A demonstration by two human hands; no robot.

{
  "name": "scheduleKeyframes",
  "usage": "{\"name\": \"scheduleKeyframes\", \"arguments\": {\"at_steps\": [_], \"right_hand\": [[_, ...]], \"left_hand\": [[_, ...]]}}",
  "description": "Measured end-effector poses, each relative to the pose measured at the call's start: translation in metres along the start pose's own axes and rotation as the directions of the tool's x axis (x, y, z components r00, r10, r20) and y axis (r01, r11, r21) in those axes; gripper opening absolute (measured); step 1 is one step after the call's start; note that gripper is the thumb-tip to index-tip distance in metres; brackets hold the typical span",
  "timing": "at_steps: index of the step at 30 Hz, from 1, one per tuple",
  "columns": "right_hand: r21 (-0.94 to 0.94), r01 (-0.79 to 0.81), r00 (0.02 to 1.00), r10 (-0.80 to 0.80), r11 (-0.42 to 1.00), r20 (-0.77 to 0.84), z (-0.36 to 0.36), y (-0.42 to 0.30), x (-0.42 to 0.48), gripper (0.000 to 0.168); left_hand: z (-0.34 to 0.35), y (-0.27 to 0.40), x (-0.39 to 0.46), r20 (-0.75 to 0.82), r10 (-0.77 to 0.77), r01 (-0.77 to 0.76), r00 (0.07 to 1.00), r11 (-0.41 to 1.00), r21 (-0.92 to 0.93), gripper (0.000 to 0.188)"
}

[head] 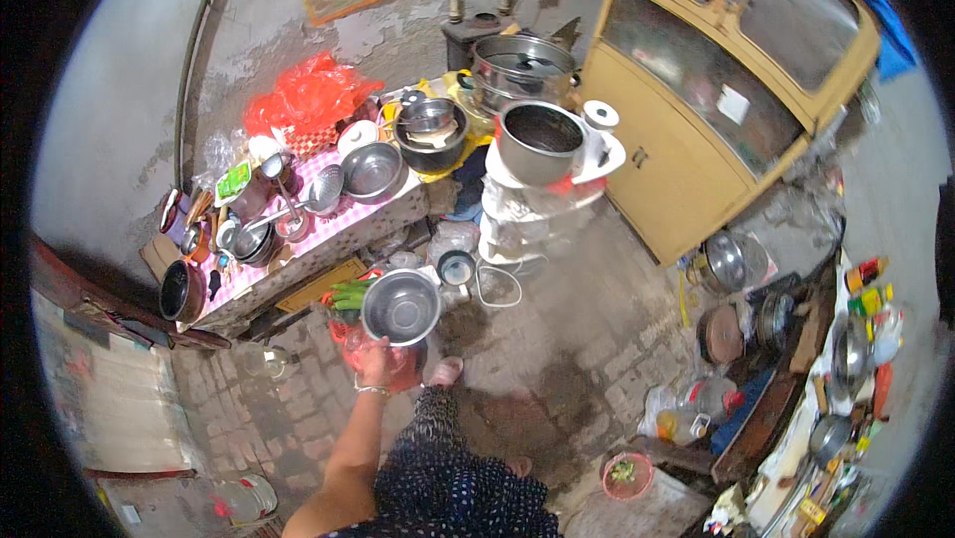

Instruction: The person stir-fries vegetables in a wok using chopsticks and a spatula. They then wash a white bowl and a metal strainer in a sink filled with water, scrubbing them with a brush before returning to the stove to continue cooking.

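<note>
My left hand [375, 360] grips the near rim of an empty metal bowl [403, 307], held over the brick floor. Just behind the bowl's left side show green vegetables [348, 295], and a red plastic bag [345, 336] lies below them. To the bowl's right is a small pot or cup [456, 267] with a dark rim. My right hand is out of view. Beyond the bowl stands a table with a pink checked cloth [319, 226], holding a metal basin [372, 171], a skimmer [325, 189], a ladle [271, 166] and stacked pans [432, 128].
A large pot [541, 139] sits on a white stand ahead, beside a steamer [522, 64]. A yellow cabinet [649, 165] stands right of it. Plastic bottles [709, 398], a pink basket [627, 475] and a cluttered shelf lie at the right. Another bottle [270, 361] is on the left floor.
</note>
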State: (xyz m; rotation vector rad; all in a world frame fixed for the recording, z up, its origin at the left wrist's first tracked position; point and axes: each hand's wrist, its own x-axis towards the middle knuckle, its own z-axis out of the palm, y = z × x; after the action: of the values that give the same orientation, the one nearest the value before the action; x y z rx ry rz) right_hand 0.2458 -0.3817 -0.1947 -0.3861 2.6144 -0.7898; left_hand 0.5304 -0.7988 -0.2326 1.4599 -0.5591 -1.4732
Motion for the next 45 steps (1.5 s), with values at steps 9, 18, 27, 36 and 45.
{"name": "scheduleKeyframes", "arguments": {"at_steps": [9,18,27,36,45], "right_hand": [[-0.167,-0.105,0.971,0.137,0.980,0.195,0.081,-0.133,0.029,0.028],[-0.231,-0.234,0.939,0.282,0.944,0.200,0.096,-0.170,0.024,0.027],[-0.224,-0.327,0.907,0.371,0.918,0.197,0.106,-0.178,0.014,0.027],[-0.194,-0.371,0.897,0.404,0.908,0.177,0.109,-0.169,0.000,0.027],[-0.151,-0.323,0.912,0.350,0.934,0.214,0.106,-0.151,0.004,0.027]], "left_hand": [[0.052,0.081,0.202,-0.034,-0.095,0.084,0.995,0.965,-0.248,0.012],[0.144,0.116,0.334,-0.109,-0.290,0.225,0.951,0.887,-0.404,0.006],[0.153,0.121,0.411,-0.146,-0.321,0.205,0.936,0.832,-0.516,0.011],[0.172,0.123,0.382,0.112,-0.342,0.359,0.933,0.868,-0.342,0.010],[0.016,-0.037,0.247,0.309,-0.477,0.014,0.823,0.560,0.828,0.018]]}}
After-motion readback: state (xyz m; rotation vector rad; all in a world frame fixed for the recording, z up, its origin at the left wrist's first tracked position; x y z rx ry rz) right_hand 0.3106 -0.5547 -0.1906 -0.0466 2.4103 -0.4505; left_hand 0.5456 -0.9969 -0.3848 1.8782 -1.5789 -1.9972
